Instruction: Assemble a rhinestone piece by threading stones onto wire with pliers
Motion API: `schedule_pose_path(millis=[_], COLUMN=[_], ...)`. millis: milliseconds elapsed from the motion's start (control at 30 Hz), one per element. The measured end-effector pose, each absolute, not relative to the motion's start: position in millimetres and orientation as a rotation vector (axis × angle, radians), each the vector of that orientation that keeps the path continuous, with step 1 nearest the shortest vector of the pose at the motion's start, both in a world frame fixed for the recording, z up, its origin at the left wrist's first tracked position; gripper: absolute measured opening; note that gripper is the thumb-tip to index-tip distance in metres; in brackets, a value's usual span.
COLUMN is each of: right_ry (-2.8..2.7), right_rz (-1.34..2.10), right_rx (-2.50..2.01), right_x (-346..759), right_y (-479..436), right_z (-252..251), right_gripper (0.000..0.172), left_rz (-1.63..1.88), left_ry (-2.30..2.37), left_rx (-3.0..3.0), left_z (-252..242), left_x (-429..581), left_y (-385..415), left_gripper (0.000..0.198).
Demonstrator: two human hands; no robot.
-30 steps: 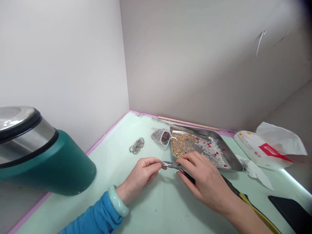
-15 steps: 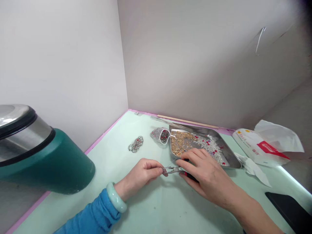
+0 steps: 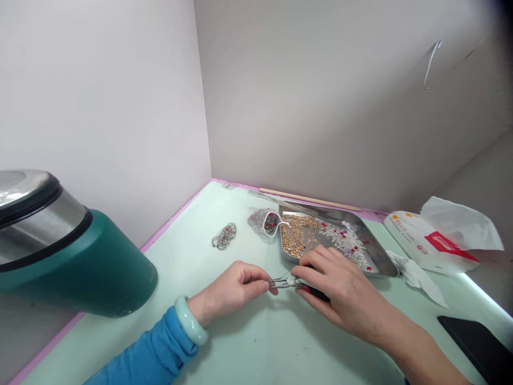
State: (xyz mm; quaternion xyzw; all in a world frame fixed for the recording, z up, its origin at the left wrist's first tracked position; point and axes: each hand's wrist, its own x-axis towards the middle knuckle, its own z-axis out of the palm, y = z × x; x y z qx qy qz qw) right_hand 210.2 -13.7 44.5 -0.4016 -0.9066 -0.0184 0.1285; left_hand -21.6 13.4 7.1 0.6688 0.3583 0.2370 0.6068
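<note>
My right hand (image 3: 340, 291) is closed round the dark handles of small pliers (image 3: 286, 282), whose metal jaws point left. My left hand (image 3: 242, 286) pinches at the tip of those jaws; the small piece between its thumb and fingers is mostly hidden and too small to name. A thin wire-like strand shows near the pliers, by the fingers of my right hand. Just behind my hands stands a metal tray (image 3: 387, 256) holding gold, clear, red and purple beads (image 3: 302, 235). Left of it lie a clear bag of red and grey beads (image 3: 260, 220) and a small heap of beaded rings (image 3: 224, 236).
A large green flask (image 3: 108, 267) stands at the left. Thin wires (image 3: 272, 199) and a wooden stick (image 3: 308, 199) lie along the back wall. At the right are a tissue pack (image 3: 428, 240), a crumpled tissue (image 3: 419, 278) and a flat black object (image 3: 476, 345).
Both hands and the pliers stay nearly in place, with the pliers' jaws still at my left fingertips. The view has shifted very slightly.
</note>
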Motion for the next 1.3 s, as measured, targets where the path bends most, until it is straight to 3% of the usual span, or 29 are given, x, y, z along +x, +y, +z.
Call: schedule_pose_path(millis=[767,1167,1300], right_ry=[-2.558,-2.498,-2.474], right_rz=[-0.07,0.17,0.062], right_rx=[-1.182,-1.31,-1.322], right_x=[209.7,206.7,203.0], right_y=[-15.3,-19.0,-20.1], right_z=[43.3,44.6,44.7], right_gripper=[0.015,0.012,0.014], left_rz=[0.591,0.693,0.713], left_ry=[0.889,0.967,0.965], left_rx=[1.548,1.63,1.547], left_z=[11.5,11.6,9.5], left_x=[-18.0,-16.3,-13.6], left_y=[12.0,8.2,9.1], left_gripper=[0.022,0.023,0.024])
